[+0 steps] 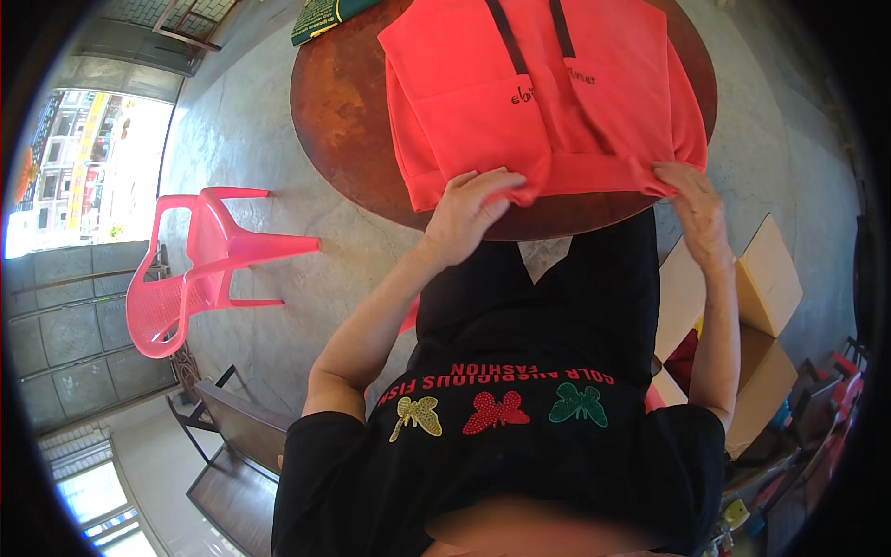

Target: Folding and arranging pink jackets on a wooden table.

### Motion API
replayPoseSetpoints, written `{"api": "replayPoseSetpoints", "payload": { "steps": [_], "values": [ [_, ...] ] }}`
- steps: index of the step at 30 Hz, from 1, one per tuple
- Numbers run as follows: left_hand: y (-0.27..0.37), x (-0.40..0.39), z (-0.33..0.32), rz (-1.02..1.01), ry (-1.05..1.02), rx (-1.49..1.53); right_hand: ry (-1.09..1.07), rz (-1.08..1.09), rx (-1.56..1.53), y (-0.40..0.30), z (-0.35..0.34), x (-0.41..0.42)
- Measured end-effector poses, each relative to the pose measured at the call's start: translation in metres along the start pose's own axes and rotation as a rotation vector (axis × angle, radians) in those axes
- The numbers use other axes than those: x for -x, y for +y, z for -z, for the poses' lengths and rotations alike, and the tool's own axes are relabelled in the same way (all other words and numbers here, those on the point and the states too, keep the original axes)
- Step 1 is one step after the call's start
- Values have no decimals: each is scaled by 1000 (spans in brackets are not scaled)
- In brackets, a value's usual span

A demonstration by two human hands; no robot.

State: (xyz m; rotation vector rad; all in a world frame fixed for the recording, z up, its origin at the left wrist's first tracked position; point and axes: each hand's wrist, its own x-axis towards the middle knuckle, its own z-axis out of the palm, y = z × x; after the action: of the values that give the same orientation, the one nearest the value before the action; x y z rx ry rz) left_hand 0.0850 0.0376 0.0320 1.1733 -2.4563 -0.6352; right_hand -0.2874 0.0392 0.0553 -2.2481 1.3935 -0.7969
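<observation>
A coral-red long-sleeved garment [480, 125] with dark stripes and small black lettering lies spread on a round brown table [334, 125]. Its sleeves are laid down over its front, their ends at the hem nearest me. My left hand [466, 212] grips the cuff and hem on the left, thumb and fingers pinching the cloth. On the right, my right hand [696, 209] pinches the other cuff and hem at the table's near edge. The garment's top runs out of view.
A green printed packet [324, 19] lies at the table's far left edge. On the floor stand a pink plastic chair [226, 244] at left and an open cardboard box [769, 278] at right, with dark red stuff inside. A dark wooden bench [237, 480] is lower left.
</observation>
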Motion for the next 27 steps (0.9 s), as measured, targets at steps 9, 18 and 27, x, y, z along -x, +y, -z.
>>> {"api": "replayPoseSetpoints", "payload": {
  "steps": [9, 18, 27],
  "values": [
    [6, 3, 11, 202, 125, 711, -126, 123, 426, 2, 6, 26],
    [-32, 7, 15, 77, 221, 23, 164, 59, 407, 0, 0, 5],
    [-78, 13, 33, 449, 101, -491, 76, -97, 608, -1, -29, 20]
  ]
}}
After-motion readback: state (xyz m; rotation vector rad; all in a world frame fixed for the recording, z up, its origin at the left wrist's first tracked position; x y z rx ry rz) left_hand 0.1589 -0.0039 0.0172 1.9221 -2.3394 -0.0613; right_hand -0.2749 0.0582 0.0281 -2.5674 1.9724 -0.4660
